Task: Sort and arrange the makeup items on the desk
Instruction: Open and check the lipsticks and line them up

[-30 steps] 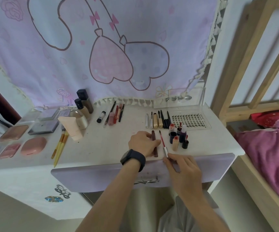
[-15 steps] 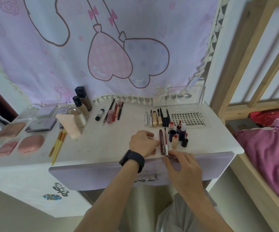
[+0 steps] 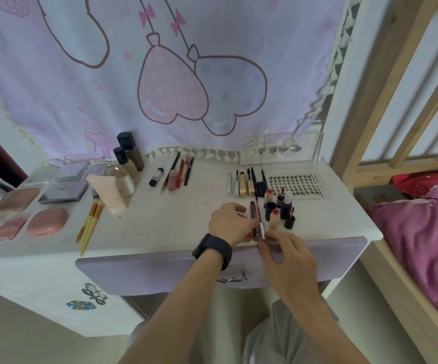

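On the white desk (image 3: 176, 219), near its front edge, my left hand (image 3: 229, 223) wears a dark watch and curls its fingers against a brown lip tube (image 3: 252, 211) lying flat. My right hand (image 3: 282, 248) pinches the silver cap end of a thin red lip wand (image 3: 259, 215), which lies beside the brown tube. Just right of them stands a cluster of small lip-tint bottles (image 3: 278, 208). Behind, a row of mascaras and liners (image 3: 245, 183) lies beside a false-lash tray (image 3: 295, 183).
Pencils and lip pens (image 3: 177, 173) lie at the back centre. Foundation bottles (image 3: 128, 156), a pink tube (image 3: 107, 194), yellow brushes (image 3: 89, 224), palettes (image 3: 63, 190) and pink compacts (image 3: 47, 222) fill the left. A wooden bed frame (image 3: 386, 82) and pink bedding (image 3: 428, 245) stand right.
The brown tube and the red wand have shifted right, next to the bottle cluster, and now lie parallel. Both hands followed them right along the front edge.
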`<state>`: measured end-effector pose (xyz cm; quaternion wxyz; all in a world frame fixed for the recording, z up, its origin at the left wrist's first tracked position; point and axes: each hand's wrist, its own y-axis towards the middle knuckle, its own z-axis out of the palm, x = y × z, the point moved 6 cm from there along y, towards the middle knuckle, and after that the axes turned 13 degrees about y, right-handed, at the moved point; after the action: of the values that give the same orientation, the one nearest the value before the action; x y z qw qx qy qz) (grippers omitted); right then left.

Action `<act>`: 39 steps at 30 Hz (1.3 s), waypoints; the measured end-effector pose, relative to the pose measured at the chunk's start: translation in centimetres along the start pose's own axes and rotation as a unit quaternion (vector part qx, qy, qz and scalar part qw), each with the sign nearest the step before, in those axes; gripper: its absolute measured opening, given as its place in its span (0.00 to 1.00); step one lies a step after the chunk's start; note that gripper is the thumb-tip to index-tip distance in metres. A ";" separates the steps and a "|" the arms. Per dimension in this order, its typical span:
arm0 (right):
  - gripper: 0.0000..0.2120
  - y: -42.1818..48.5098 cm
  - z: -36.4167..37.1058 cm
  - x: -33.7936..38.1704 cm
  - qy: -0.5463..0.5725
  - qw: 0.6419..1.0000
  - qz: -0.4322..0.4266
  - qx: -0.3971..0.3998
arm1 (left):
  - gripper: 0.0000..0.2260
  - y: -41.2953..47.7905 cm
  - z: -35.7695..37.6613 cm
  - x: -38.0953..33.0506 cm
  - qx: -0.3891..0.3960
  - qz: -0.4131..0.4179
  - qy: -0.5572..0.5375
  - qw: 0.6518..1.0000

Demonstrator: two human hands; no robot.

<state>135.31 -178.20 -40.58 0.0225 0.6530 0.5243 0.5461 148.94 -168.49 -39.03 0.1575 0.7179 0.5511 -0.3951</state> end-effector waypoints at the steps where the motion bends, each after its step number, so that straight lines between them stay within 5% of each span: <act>1: 0.14 0.0 0.0 0.0 0.003 1.000 0.001 -0.001 | 0.20 0.0 0.0 0.0 -0.001 0.000 -0.003 1.000; 39: 0.13 -0.2 -1.3 0.8 0.021 0.998 0.053 0.017 | 0.16 -2.8 -1.4 0.4 0.022 0.054 0.010 0.998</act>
<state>134.14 -178.30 -39.61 -0.0284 0.6689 0.4981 0.5511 146.97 -166.34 -37.87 0.1575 0.7536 0.5043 -0.3910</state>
